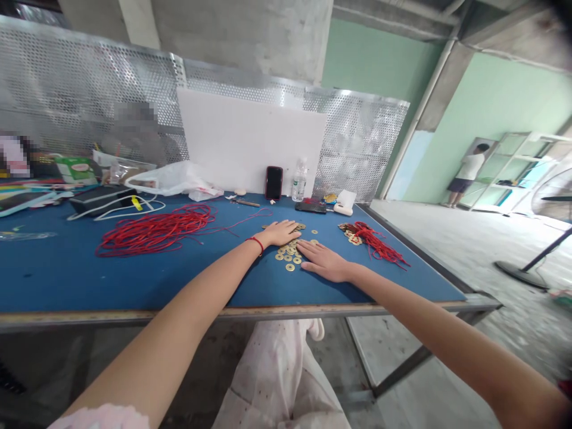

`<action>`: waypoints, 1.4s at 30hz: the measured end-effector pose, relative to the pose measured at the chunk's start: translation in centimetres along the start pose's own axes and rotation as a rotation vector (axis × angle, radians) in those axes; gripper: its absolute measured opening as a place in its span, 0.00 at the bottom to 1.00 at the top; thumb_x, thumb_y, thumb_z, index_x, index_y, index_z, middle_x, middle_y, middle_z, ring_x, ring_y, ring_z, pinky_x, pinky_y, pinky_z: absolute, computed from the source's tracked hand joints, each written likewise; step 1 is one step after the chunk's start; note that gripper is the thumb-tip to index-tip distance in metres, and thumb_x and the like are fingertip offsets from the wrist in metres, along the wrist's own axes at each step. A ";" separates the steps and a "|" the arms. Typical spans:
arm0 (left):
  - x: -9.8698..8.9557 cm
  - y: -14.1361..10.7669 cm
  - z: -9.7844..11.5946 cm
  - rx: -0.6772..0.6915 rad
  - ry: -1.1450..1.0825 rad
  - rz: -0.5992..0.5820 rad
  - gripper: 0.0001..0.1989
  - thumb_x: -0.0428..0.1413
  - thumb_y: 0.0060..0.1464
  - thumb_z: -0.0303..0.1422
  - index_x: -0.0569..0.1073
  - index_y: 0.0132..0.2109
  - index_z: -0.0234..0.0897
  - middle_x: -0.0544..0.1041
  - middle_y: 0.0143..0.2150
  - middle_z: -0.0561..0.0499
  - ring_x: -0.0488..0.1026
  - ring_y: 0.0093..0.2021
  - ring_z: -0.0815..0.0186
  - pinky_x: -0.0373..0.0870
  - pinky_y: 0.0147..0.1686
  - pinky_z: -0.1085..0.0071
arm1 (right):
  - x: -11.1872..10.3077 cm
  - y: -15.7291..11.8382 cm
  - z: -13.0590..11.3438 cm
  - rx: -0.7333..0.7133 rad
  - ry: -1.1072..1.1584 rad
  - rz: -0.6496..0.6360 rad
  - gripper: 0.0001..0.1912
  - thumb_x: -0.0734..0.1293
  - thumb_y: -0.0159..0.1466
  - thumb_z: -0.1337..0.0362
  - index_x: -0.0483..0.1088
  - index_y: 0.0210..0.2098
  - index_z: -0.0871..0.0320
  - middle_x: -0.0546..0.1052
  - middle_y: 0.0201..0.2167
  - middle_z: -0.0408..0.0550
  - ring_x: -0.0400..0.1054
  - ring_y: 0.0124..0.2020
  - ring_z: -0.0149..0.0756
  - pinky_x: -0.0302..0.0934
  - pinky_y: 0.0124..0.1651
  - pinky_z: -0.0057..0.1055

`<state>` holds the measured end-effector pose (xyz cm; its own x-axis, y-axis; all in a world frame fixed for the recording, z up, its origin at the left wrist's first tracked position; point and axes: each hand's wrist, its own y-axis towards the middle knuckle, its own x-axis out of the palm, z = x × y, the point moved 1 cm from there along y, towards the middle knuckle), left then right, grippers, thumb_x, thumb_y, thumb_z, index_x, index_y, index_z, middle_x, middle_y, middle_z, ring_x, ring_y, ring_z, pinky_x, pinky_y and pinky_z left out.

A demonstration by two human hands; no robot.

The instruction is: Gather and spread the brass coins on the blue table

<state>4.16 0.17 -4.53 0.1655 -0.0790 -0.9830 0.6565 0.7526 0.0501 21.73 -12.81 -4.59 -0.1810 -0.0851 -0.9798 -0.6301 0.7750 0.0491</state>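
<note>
Several round brass coins with holes in the middle (290,267) lie in a loose pile on the blue table top (250,286). My left hand (282,232) rests flat on the far left part of the pile, fingers stretched out, a red cord bracelet at its wrist. Over the right side of the pile lies my right hand (325,262), palm down with its fingers extended. Both hands cover some coins. To the right is a bundle of red cords (379,243) with coins at its far end. A large tangle of red cord (156,231) spreads out on the left.
Along the back stand a phone (274,182), a clear bottle (300,180) and a white board (254,140). A dark flat object (310,207) lies nearby. Plastic bags (170,179) and a black box (105,199) sit at left. A person (467,173) stands far right.
</note>
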 end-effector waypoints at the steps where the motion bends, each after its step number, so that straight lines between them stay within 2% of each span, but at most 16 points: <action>1: 0.0 0.0 0.0 -0.003 0.005 -0.003 0.34 0.37 0.62 0.53 0.54 0.68 0.40 0.50 0.70 0.45 0.45 0.69 0.53 0.44 0.64 0.52 | 0.0 -0.4 -0.5 -0.019 0.004 -0.006 0.38 0.47 0.68 0.43 0.43 0.70 0.58 0.45 0.70 0.52 0.36 0.71 0.44 0.33 0.70 0.48; 9: 0.1 0.3 0.0 -0.041 0.032 -0.019 0.34 0.36 0.61 0.54 0.52 0.69 0.44 0.47 0.70 0.47 0.43 0.70 0.53 0.43 0.64 0.50 | -0.1 -3.1 -3.8 -0.184 0.046 -0.015 0.37 0.51 0.68 0.44 0.42 0.70 0.54 0.45 0.70 0.48 0.37 0.71 0.41 0.34 0.71 0.43; 14: 0.2 0.3 -0.1 -0.052 0.021 -0.004 0.35 0.36 0.60 0.55 0.52 0.69 0.43 0.48 0.70 0.46 0.43 0.69 0.51 0.44 0.63 0.49 | -0.2 -3.4 -4.2 -0.187 0.053 -0.033 0.37 0.51 0.68 0.43 0.41 0.70 0.53 0.45 0.70 0.46 0.38 0.71 0.40 0.34 0.71 0.42; 17: 0.1 0.3 0.1 -0.064 0.031 -0.022 0.36 0.35 0.60 0.55 0.51 0.69 0.42 0.46 0.71 0.46 0.42 0.70 0.51 0.42 0.64 0.49 | -0.1 -2.9 -3.4 -0.144 0.054 -0.019 0.38 0.50 0.67 0.43 0.42 0.70 0.56 0.45 0.70 0.49 0.37 0.71 0.40 0.33 0.71 0.41; 20: 0.1 0.3 0.1 -0.076 0.019 -0.025 0.36 0.36 0.61 0.55 0.51 0.69 0.42 0.46 0.71 0.47 0.41 0.70 0.51 0.40 0.64 0.49 | 0.0 -1.9 -1.9 -0.075 0.051 0.001 0.38 0.48 0.67 0.42 0.42 0.70 0.57 0.46 0.70 0.50 0.38 0.71 0.41 0.34 0.71 0.44; 23: 0.2 0.5 0.0 -0.063 0.014 -0.014 0.33 0.37 0.62 0.53 0.52 0.69 0.43 0.47 0.71 0.47 0.42 0.70 0.51 0.42 0.64 0.48 | 0.2 -0.7 -0.5 -0.013 0.037 0.010 0.39 0.47 0.67 0.41 0.42 0.70 0.58 0.45 0.70 0.52 0.37 0.71 0.43 0.33 0.70 0.47; 28: 0.6 0.8 -0.5 -0.046 0.063 -0.009 0.31 0.35 0.64 0.49 0.52 0.69 0.42 0.48 0.70 0.45 0.44 0.69 0.51 0.44 0.63 0.47 | 0.3 1.3 1.4 0.094 -0.008 0.009 0.41 0.43 0.67 0.40 0.42 0.70 0.60 0.44 0.70 0.53 0.35 0.71 0.43 0.32 0.70 0.46; 35: 0.7 0.9 -0.4 -0.039 0.125 -0.024 0.30 0.32 0.65 0.46 0.52 0.69 0.41 0.47 0.70 0.45 0.44 0.69 0.53 0.45 0.63 0.46 | 0.1 4.1 3.4 0.193 -0.056 0.024 0.40 0.43 0.68 0.43 0.43 0.69 0.64 0.46 0.70 0.55 0.37 0.71 0.44 0.34 0.69 0.47; 42: 0.8 0.9 -0.5 -0.046 0.180 -0.021 0.30 0.33 0.65 0.46 0.49 0.69 0.41 0.47 0.71 0.45 0.45 0.69 0.53 0.47 0.62 0.48 | -0.1 6.4 4.7 0.278 -0.067 0.030 0.39 0.43 0.68 0.45 0.39 0.70 0.63 0.41 0.71 0.54 0.35 0.71 0.44 0.36 0.69 0.49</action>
<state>4.54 1.12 -5.34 0.0151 0.0199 -0.9997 0.6237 0.7813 0.0249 21.29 -4.85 -5.11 -0.1406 -0.0255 -0.9897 -0.3920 0.9194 0.0320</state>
